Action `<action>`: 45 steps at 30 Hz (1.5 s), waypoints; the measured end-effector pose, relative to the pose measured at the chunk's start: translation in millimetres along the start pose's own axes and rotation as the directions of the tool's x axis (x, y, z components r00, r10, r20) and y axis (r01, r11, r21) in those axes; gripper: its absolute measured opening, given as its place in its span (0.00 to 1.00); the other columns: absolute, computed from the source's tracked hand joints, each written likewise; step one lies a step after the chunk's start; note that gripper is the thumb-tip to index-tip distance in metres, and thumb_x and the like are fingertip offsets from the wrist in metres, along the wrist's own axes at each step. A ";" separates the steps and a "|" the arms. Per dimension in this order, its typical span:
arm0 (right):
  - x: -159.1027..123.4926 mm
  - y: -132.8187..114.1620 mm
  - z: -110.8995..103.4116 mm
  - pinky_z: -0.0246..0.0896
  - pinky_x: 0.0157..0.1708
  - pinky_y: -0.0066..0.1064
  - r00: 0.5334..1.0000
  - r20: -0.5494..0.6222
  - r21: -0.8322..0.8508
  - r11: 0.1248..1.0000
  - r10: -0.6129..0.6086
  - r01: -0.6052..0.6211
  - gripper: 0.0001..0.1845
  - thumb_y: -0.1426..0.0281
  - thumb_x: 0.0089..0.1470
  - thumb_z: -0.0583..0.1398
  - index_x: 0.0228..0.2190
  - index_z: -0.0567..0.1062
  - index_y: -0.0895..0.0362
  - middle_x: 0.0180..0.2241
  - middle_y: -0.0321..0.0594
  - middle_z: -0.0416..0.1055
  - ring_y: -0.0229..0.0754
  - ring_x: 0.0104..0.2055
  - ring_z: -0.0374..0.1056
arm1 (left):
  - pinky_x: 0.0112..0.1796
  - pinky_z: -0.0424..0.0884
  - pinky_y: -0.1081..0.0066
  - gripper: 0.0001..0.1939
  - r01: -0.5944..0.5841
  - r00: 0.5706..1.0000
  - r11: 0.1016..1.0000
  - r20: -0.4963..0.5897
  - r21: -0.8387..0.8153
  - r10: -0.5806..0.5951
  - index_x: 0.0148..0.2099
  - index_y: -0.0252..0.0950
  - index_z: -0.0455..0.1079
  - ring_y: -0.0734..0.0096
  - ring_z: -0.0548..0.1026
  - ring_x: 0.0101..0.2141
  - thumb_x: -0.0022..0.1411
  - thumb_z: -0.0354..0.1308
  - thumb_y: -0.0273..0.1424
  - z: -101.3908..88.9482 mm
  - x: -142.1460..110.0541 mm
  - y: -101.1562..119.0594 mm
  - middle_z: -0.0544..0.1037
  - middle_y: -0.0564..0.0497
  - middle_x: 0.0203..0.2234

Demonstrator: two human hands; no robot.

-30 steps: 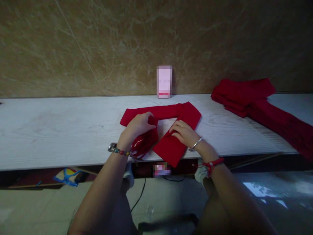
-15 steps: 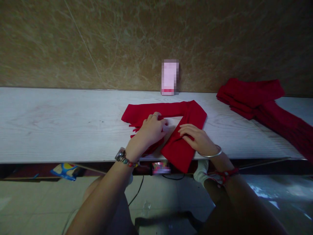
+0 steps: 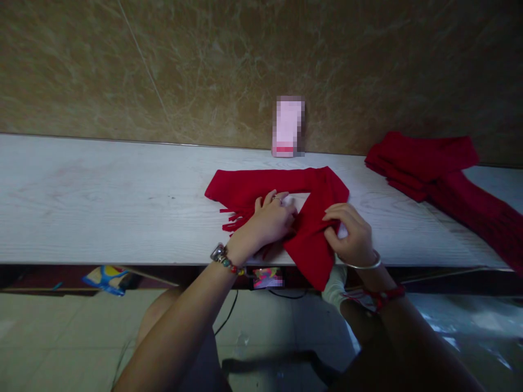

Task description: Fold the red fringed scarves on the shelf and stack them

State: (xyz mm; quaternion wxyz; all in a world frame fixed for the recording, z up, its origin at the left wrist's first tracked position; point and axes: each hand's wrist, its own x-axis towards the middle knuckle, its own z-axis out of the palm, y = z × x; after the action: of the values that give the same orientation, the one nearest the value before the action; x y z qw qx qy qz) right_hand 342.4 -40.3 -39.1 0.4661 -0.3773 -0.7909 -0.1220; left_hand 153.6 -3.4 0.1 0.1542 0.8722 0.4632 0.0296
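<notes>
A red fringed scarf [image 3: 269, 179] lies bent into a loop on the white wood-grain tabletop, its right part slanting down and hanging over the front edge. My left hand [image 3: 272, 220] rests on the scarf's inner part, fingers bent and spread apart, with fringe sticking out to its left. At the slanting right part, my right hand [image 3: 350, 231] is closed, thumb and fingers pinching the scarf's right edge, which is slightly bunched there. Part of the scarf under my left hand is hidden.
A pile of red scarves [image 3: 425, 160] lies at the right, fringe trailing to the front edge. A blurred pink box-like thing [image 3: 288, 125] leans on the marbled wall [image 3: 163, 71]. Below the tabletop [image 3: 102, 201] are a blue and yellow packet [image 3: 107, 279] and a lit screen [image 3: 267, 277].
My right hand has moved right and gone from lying on the scarf to pinching its right edge. My left hand has shifted right. The scarf's slanting part has moved a little right.
</notes>
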 end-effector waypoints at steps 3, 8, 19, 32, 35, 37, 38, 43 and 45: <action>-2.0 1.1 -5.0 0.66 0.32 0.39 0.996 -0.090 0.016 1.000 0.022 -0.020 0.13 0.82 0.41 0.54 0.27 0.66 0.52 0.26 0.37 0.67 0.44 0.32 0.68 | 0.57 0.48 0.42 0.19 0.008 1.000 0.999 0.022 -0.035 -0.007 0.53 0.40 0.67 0.45 0.43 0.64 0.58 0.58 0.31 0.3 -0.6 -0.5 0.49 0.43 0.65; -5.3 1.3 -5.9 0.67 0.33 0.40 0.987 -0.163 -0.007 1.000 0.001 -0.002 0.12 0.82 0.45 0.54 0.28 0.67 0.52 0.26 0.37 0.68 0.44 0.33 0.69 | 0.57 0.45 0.40 0.12 0.001 1.000 0.997 -0.017 -0.073 -0.002 0.47 0.38 0.70 0.48 0.45 0.64 0.61 0.55 0.30 -3.2 -1.2 0.8 0.55 0.43 0.63; 3.2 19.4 -29.6 0.68 0.46 0.41 0.905 0.412 0.060 0.988 0.103 -0.140 0.13 0.74 0.53 0.57 0.40 0.76 0.52 0.41 0.41 0.76 0.44 0.44 0.71 | 0.42 0.67 0.64 0.22 -0.129 0.991 0.986 -0.033 -0.102 0.126 0.51 0.34 0.63 0.61 0.73 0.40 0.55 0.61 0.32 -6.0 -8.0 5.5 0.76 0.46 0.38; -5.1 4.0 -36.2 0.60 0.54 0.46 0.797 0.598 0.083 0.995 -0.088 0.047 0.16 0.78 0.54 0.55 0.41 0.77 0.52 0.46 0.40 0.75 0.41 0.50 0.68 | 0.49 0.63 0.61 0.16 -0.105 0.990 0.993 0.096 0.043 0.101 0.48 0.36 0.69 0.58 0.70 0.48 0.55 0.58 0.28 -7.9 1.6 9.8 0.73 0.45 0.45; -1.0 -4.0 -32.3 0.61 0.52 0.44 0.850 0.523 0.049 0.998 -0.064 0.045 0.16 0.79 0.53 0.54 0.39 0.77 0.54 0.43 0.40 0.75 0.42 0.48 0.68 | 0.46 0.66 0.65 0.16 -0.107 0.992 0.994 0.064 0.013 0.106 0.48 0.34 0.69 0.60 0.71 0.45 0.56 0.58 0.29 -9.2 1.0 8.3 0.74 0.44 0.43; 1.1 -9.4 -29.3 0.62 0.49 0.44 0.882 0.467 0.030 0.998 -0.065 0.057 0.17 0.81 0.52 0.53 0.37 0.77 0.54 0.40 0.40 0.76 0.43 0.47 0.68 | 0.45 0.67 0.67 0.15 -0.083 0.996 0.996 0.037 -0.023 0.084 0.48 0.33 0.69 0.62 0.73 0.42 0.57 0.57 0.29 -10.4 -0.1 7.5 0.75 0.45 0.42; 1.9 -11.7 -28.1 0.62 0.47 0.43 0.901 0.428 0.022 0.997 -0.074 0.072 0.17 0.81 0.51 0.53 0.36 0.77 0.54 0.39 0.40 0.76 0.44 0.45 0.68 | 0.44 0.67 0.68 0.14 -0.071 0.997 0.996 0.021 -0.048 0.072 0.47 0.33 0.70 0.63 0.73 0.41 0.58 0.56 0.29 -11.1 -0.8 7.1 0.76 0.45 0.41; 0.4 -15.8 -25.1 0.60 0.41 0.41 0.980 0.183 -0.103 0.989 -0.084 0.105 0.17 0.80 0.54 0.52 0.36 0.77 0.52 0.33 0.39 0.74 0.44 0.39 0.67 | 0.43 0.68 0.70 0.19 -0.013 1.000 0.966 -0.004 -0.258 0.013 0.54 0.31 0.66 0.64 0.75 0.42 0.63 0.50 0.33 -13.9 -5.3 2.7 0.77 0.43 0.43; -2.6 -14.8 -23.8 0.58 0.41 0.42 0.985 0.160 -0.148 0.985 -0.064 0.088 0.18 0.80 0.54 0.53 0.38 0.76 0.50 0.33 0.38 0.74 0.44 0.38 0.66 | 0.42 0.68 0.69 0.21 -0.010 1.000 0.949 0.001 -0.317 0.011 0.55 0.32 0.65 0.64 0.75 0.41 0.64 0.49 0.36 -14.4 -6.8 0.7 0.78 0.43 0.42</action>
State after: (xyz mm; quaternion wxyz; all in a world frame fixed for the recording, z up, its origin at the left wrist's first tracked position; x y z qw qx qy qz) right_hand 348.0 -64.7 -26.1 0.3678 -0.3901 -0.8266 -0.1710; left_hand 147.4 -5.8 14.6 0.2926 0.8388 0.4475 0.1029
